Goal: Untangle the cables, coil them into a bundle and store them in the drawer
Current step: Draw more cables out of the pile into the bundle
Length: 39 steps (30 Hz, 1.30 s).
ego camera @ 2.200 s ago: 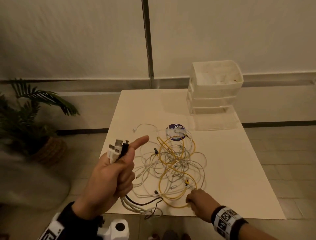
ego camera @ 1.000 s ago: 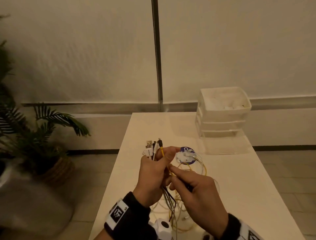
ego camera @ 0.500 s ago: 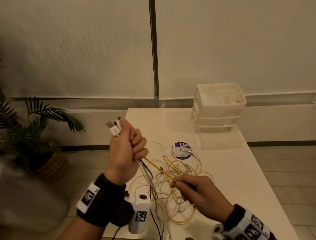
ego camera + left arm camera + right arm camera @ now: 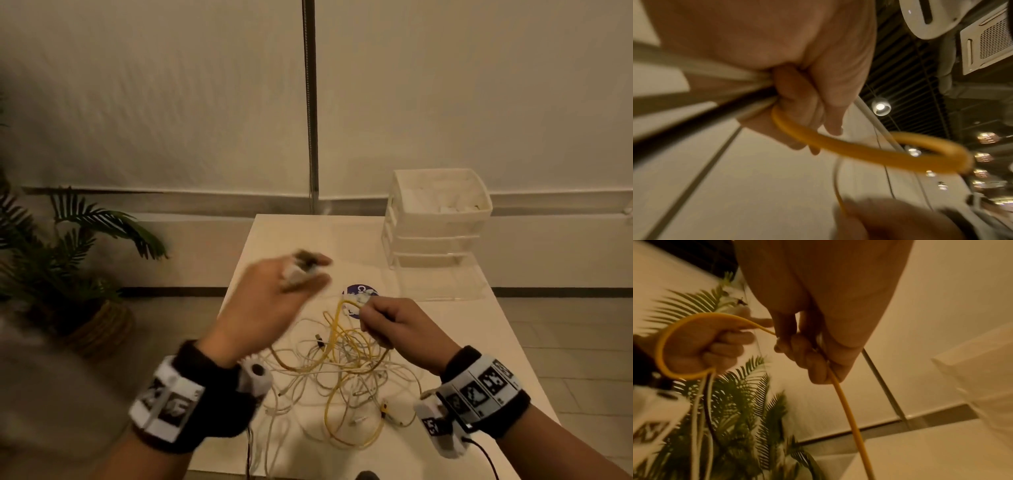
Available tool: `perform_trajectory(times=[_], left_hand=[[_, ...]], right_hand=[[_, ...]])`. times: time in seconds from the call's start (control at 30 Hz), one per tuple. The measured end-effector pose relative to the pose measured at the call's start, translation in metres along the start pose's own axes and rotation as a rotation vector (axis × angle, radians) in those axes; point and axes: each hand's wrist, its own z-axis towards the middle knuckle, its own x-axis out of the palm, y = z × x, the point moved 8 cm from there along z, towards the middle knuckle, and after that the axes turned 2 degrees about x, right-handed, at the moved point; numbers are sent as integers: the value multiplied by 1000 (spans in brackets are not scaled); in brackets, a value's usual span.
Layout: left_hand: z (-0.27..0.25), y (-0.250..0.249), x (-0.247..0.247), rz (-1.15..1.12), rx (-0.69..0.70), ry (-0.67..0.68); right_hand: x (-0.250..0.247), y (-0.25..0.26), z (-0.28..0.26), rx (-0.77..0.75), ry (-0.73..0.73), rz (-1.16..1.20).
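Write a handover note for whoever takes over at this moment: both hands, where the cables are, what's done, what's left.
Left hand: grips a bunch of cable ends, white, black and yellow.
Right hand: pinches the yellow cable, which loops across to the left.
Cable tangle: on the white table, mostly unsorted.
Drawer unit: at the far right of the table.
Done: some ends gathered.
Left: untangle, coil, store.

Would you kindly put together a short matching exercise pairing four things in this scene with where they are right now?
Things:
1. yellow cable
2. bunch of plug ends
3. drawer unit
4. potted palm

Places:
A. far right of the table
B. on the floor, left of the table
C. pinched by the right hand
D. gripped in the left hand

Pairs: 1-C, 2-D, 3-A, 4-B
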Motion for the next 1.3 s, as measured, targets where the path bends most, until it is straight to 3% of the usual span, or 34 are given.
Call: perform_trajectory(times=[0.07,0.2,0.33,0.47,0.63,0.7,0.77,0.97,1.03,1.13,1.2,1.3], left_hand=[[0,-4,38,88,19,121],[8,1,57,16,-59,96],[13,-1,56,88,39,64],[18,-11,31,-80,92,-197],[23,-2,-25,-499,-36,-515],[20,9,-49,-560,-68,-646],[20,24,-63,-478,-131,-692],[1,17,-84,139,-144,-754],[-3,-6,-75,195,26,-663],[8,-33,-18,131,238,-218],[15,-35,26,126,269,11],[26,-22,57,182,171,84]], right_hand=[[1,16,2,-39,3,-13],[-15,25,2,-63,-57,-105],[-31,32,-6,-91,-82,-33],[-21,31,-8,-138,-7,70],[-8,-10,-3,-95,-29,117],[-6,-25,1,-62,-40,93],[-10,-33,6,-28,-90,91],[-55,-44,21,110,-429,150],[-66,-45,22,172,-511,232],[-52,-12,26,110,-370,223],[-31,21,25,21,-214,110],[-24,44,21,-29,-156,118]])
